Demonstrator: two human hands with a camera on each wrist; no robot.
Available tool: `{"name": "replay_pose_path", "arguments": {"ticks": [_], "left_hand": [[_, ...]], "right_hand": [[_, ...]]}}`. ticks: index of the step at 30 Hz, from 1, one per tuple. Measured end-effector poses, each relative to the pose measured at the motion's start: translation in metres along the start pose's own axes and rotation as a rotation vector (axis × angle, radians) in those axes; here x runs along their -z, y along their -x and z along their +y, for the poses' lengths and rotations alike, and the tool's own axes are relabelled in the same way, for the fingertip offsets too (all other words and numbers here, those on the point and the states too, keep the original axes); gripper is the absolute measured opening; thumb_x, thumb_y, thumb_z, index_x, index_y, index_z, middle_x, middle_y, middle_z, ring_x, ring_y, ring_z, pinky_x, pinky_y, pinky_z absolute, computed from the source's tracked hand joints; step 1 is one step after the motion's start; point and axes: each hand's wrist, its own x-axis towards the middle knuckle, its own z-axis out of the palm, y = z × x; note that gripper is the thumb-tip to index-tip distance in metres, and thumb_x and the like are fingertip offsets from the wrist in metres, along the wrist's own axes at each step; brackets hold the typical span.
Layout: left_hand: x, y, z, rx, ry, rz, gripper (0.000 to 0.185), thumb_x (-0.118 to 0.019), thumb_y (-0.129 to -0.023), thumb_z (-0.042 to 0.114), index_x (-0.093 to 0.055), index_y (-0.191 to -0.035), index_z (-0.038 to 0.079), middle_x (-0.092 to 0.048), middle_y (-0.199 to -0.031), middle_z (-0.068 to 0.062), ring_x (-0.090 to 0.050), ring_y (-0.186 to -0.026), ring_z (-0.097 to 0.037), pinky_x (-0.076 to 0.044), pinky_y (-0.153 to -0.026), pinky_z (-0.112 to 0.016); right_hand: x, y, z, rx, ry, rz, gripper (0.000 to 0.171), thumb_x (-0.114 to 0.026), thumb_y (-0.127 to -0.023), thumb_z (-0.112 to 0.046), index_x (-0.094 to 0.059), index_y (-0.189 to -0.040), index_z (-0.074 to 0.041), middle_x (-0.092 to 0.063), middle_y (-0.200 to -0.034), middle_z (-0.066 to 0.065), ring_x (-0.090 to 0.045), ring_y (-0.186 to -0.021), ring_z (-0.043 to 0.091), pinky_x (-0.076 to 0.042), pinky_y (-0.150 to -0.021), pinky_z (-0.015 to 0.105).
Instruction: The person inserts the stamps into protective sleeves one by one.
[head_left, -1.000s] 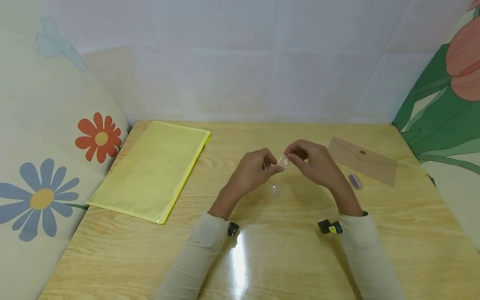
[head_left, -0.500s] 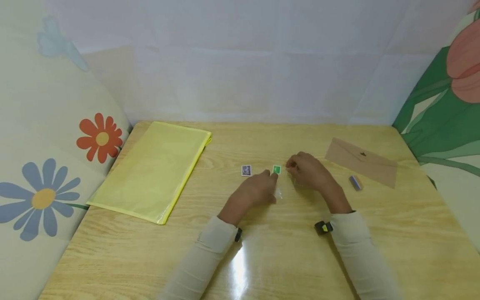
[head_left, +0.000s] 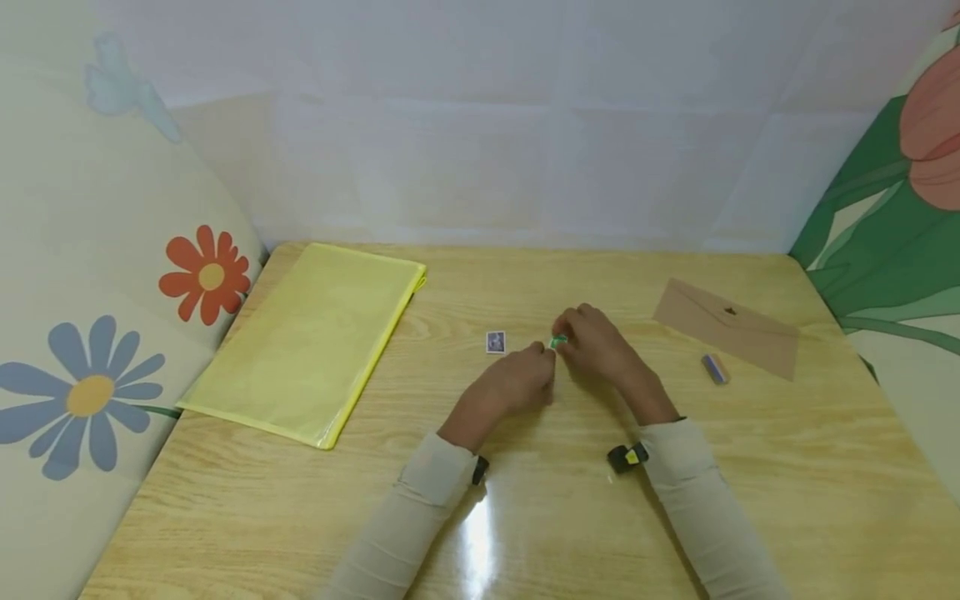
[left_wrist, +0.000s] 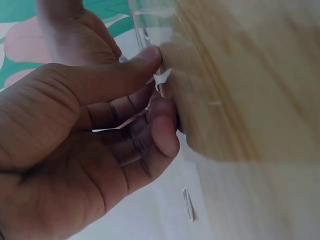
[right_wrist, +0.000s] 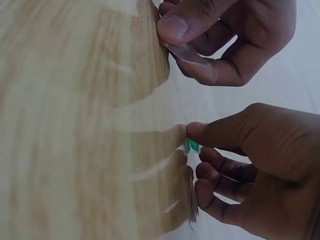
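Note:
In the head view my right hand (head_left: 596, 343) reaches down to the table and pinches a small green stamp (head_left: 557, 342) with a white border. The right wrist view has this green stamp (right_wrist: 192, 145) bent between thumb and fingertips, right at the tabletop. Just left of it, my left hand (head_left: 513, 383) pinches a thin piece of clear plastic (right_wrist: 187, 53) between thumb and curled fingers. The two hands are close together. A purple-grey picture stamp (head_left: 496, 342) with a white border lies flat beyond the left hand's knuckles.
A yellow zip folder (head_left: 311, 342) lies on the left of the wooden table (head_left: 360, 508). To the right are a brown envelope (head_left: 727, 327) and a small blue-and-white eraser-like block (head_left: 715, 369). Fabric (head_left: 420, 167) hangs behind the table.
Both hands have come down from a clear plastic piece held between them. The purple-grey and green stamps came into view on the table, and the right hand has moved left and taken the green one.

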Motion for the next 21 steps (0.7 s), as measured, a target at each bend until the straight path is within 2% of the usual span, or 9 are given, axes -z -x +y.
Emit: {"name": "replay_pose_path", "arguments": {"ticks": [4, 7, 10, 14, 17, 21], "left_hand": [[-0.002, -0.001, -0.006, -0.055, 0.031, 0.017, 0.008, -0.066, -0.099, 0.015, -0.064, -0.094, 0.009, -0.056, -0.098, -0.004, -0.053, -0.078, -0.012, -0.048, -0.066, -0.023], [-0.001, -0.003, -0.010, -0.118, 0.134, 0.062, 0.010, -0.059, -0.099, 0.006, -0.060, -0.090, 0.010, -0.055, -0.083, -0.001, -0.049, -0.071, -0.011, -0.044, -0.064, -0.024], [0.002, -0.003, -0.014, -0.167, 0.265, 0.126, 0.010, -0.053, -0.099, 0.001, -0.057, -0.094, 0.008, -0.053, -0.074, 0.001, -0.046, -0.063, -0.010, -0.041, -0.061, -0.024], [0.008, -0.002, -0.018, -0.177, 0.381, 0.200, 0.005, -0.056, -0.100, 0.004, -0.058, -0.103, 0.008, -0.058, -0.082, 0.002, -0.053, -0.068, -0.010, -0.047, -0.063, -0.022], [0.012, -0.001, -0.021, -0.181, 0.445, 0.254, 0.003, -0.059, -0.100, 0.006, -0.058, -0.101, 0.009, -0.061, -0.090, 0.002, -0.058, -0.075, -0.011, -0.051, -0.066, -0.023], [0.017, 0.000, -0.024, -0.177, 0.519, 0.350, 0.008, -0.062, -0.097, 0.003, -0.056, -0.097, 0.009, -0.058, -0.094, 0.000, -0.057, -0.078, -0.013, -0.051, -0.065, -0.025]], "right_hand": [[0.000, 0.000, 0.001, 0.007, -0.003, 0.010, 0.009, -0.065, -0.099, -0.010, -0.061, -0.107, -0.007, -0.054, -0.107, 0.009, -0.053, -0.098, 0.025, -0.048, -0.086, 0.039], [0.002, -0.001, 0.003, 0.021, -0.011, 0.027, 0.005, -0.062, -0.100, -0.006, -0.061, -0.105, -0.007, -0.057, -0.103, 0.008, -0.055, -0.095, 0.024, -0.049, -0.083, 0.038], [0.008, 0.000, 0.005, 0.033, -0.054, 0.049, 0.005, -0.060, -0.101, -0.006, -0.061, -0.105, -0.008, -0.060, -0.101, 0.006, -0.057, -0.092, 0.023, -0.050, -0.080, 0.037], [0.021, 0.004, 0.005, 0.068, -0.127, 0.083, 0.004, -0.060, -0.102, -0.012, -0.060, -0.106, -0.012, -0.062, -0.099, 0.003, -0.059, -0.089, 0.020, -0.051, -0.075, 0.037], [0.032, 0.009, 0.002, 0.134, -0.200, 0.099, 0.008, -0.060, -0.103, -0.018, -0.060, -0.108, -0.012, -0.064, -0.099, 0.002, -0.062, -0.090, 0.019, -0.054, -0.076, 0.037], [0.047, 0.018, -0.002, 0.205, -0.373, 0.101, 0.015, -0.060, -0.103, -0.024, -0.060, -0.110, -0.011, -0.063, -0.101, 0.004, -0.063, -0.093, 0.022, -0.055, -0.077, 0.042]]}}
